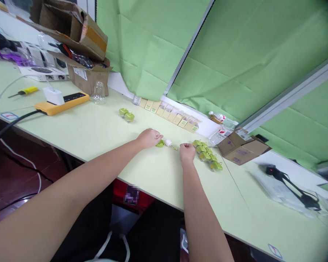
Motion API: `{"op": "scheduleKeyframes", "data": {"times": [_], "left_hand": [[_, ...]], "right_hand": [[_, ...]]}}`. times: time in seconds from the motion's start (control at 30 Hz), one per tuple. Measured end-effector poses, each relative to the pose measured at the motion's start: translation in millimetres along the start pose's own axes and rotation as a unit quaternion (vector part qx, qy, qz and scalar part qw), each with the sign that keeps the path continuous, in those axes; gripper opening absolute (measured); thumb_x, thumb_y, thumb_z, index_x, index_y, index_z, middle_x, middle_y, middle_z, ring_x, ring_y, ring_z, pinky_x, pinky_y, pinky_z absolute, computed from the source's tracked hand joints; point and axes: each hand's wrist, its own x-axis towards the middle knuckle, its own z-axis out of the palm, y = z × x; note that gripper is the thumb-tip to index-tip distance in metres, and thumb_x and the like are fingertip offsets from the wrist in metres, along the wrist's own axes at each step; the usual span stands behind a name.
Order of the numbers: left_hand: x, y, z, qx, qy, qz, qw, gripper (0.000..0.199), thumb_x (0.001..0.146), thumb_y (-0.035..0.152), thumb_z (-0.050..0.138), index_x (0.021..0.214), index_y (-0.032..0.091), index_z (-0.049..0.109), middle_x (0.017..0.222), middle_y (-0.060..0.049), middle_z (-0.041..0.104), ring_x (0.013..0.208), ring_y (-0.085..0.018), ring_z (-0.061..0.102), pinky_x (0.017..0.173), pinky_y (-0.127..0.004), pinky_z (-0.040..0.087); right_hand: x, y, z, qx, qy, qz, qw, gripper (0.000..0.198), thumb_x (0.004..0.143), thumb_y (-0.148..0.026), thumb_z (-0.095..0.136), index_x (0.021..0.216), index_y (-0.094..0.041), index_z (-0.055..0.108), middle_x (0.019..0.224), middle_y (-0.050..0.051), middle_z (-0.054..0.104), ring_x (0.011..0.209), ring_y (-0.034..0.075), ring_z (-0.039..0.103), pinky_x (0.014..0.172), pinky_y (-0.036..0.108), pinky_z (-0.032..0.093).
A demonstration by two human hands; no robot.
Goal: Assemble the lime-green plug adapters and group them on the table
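Observation:
My left hand [149, 138] is closed above the table, its fingers curled in a pinch; what they hold, if anything, is hidden. A small green lid-like piece [160, 143] lies right by its fingertips. Beside that piece rests a small whitish, rounded object [168, 142], and a tiny yellowish loop [175, 148] lies between my two hands. My right hand [187, 152] is also closed, and its fingers hide whatever may be in them. Just right of it stand several small clear containers with green tops [205, 155], grouped in rows.
Two more green-topped containers [126, 115] stand at the back left. Small cardboard boxes [169, 113] line the back edge. At left are a yellow power strip [71, 103], a glass [98, 93] and a yellow-handled tool [28, 90]. A carton [240, 147] sits at right.

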Motion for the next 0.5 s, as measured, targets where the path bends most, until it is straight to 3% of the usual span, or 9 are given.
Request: {"op": "scheduleKeyframes", "data": {"times": [0.5], "left_hand": [[-0.1, 0.5, 0.3, 0.005, -0.015, -0.007, 1.000, 0.047, 0.088, 0.040, 0.049, 0.050, 0.021, 0.031, 0.051, 0.000, 0.038, 0.056, -0.015, 0.036, 0.058, -0.031, 0.025]], "right_hand": [[-2.6, -1.8, -0.9, -0.003, -0.005, -0.002, 1.000, 0.012, 0.069, -0.025, 0.059, 0.077, -0.019, 0.066, 0.077, 0.004, 0.069, 0.070, 0.020, 0.061, 0.072, 0.030, 0.047]]}}
